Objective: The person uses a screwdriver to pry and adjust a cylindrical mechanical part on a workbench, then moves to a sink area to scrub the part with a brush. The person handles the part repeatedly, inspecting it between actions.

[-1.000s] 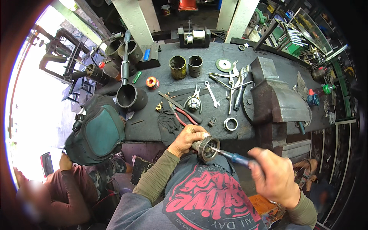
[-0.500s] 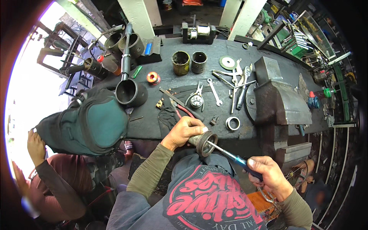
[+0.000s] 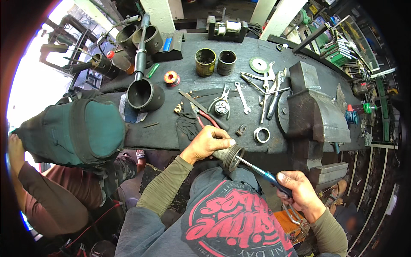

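My left hand (image 3: 206, 144) is closed around a grey metal cylinder (image 3: 231, 157) with a threaded, open end, held tilted over my lap. My right hand (image 3: 301, 191) grips a screwdriver (image 3: 264, 172) by its blue and black handle. The screwdriver's shaft runs into the cylinder's open mouth, so its tip is hidden. Below the right hand shows a bent metal piece (image 3: 293, 215); whether the hand also holds it is unclear. Just beyond the left hand, on the bench, lie red-handled pliers (image 3: 208, 118) on a dark cloth, and a metal ring (image 3: 261, 135).
A large vise (image 3: 317, 115) stands at the bench's right. A wrench (image 3: 242, 98), locking pliers (image 3: 277, 92), two cups (image 3: 205, 62) and a red spool (image 3: 172, 78) lie farther back. At left, a person's hand (image 3: 16, 150) touches a green bag (image 3: 72, 132) beside a dark pot (image 3: 145, 95).
The green bag has shifted left along with the other person's hand, uncovering more bench. My hands keep their grips on the cylinder and screwdriver, with only slight movement.
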`<state>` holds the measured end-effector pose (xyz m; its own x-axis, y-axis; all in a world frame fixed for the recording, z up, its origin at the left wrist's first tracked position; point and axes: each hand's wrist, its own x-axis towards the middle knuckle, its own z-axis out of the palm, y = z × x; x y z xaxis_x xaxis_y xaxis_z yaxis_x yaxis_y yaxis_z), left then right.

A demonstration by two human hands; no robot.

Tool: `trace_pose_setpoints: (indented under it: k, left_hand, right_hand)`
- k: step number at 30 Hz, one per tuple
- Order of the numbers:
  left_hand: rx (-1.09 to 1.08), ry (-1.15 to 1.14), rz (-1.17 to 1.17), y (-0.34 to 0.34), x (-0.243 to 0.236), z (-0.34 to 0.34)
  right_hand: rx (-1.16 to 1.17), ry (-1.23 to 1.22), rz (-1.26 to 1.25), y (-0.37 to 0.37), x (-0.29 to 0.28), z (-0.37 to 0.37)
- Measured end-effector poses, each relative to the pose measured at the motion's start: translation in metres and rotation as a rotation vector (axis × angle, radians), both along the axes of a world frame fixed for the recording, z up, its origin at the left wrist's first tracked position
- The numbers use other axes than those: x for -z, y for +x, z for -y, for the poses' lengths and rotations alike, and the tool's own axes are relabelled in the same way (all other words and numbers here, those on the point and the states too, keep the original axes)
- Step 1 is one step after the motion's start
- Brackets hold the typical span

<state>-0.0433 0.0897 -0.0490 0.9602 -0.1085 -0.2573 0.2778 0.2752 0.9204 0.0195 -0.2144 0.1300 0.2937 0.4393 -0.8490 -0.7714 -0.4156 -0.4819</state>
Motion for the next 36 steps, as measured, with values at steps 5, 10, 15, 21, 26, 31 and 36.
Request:
trace_pose_setpoints:
  k: [5, 10, 15, 21, 26, 31, 36]
  left_hand:
    - [0.057, 0.100, -0.046, 0.006, -0.001, -0.009]
    - [0.045, 0.040, -0.083, 0.004, 0.006, -0.008]
    - [0.096, 0.078, -0.063, 0.007, 0.005, -0.006]
    - [-0.012, -0.104, -0.029, 0.002, 0.012, -0.003]
    - [-0.003, -0.074, -0.106, 0.001, 0.012, -0.004]
    - [0.007, -0.071, -0.177, 0.002, 0.005, -0.004]
    - [0.034, -0.003, -0.120, 0.003, 0.007, -0.002]
  right_hand:
    - [-0.583, -0.124, 1.279, -0.013, -0.005, -0.010]
    - [-1.104, -0.138, 1.966, -0.009, -0.014, -0.019]
    - [-0.537, -0.172, 0.924, 0.001, 0.011, -0.008]
    - [-0.133, -0.028, 0.431, 0.008, 0.013, -0.002]
    - [-1.048, -0.119, 1.976, -0.002, -0.014, -0.015]
    - [-0.932, -0.132, 1.630, -0.008, -0.007, -0.014]
    - [-0.063, 0.053, -0.044, 0.012, 0.015, 0.009]
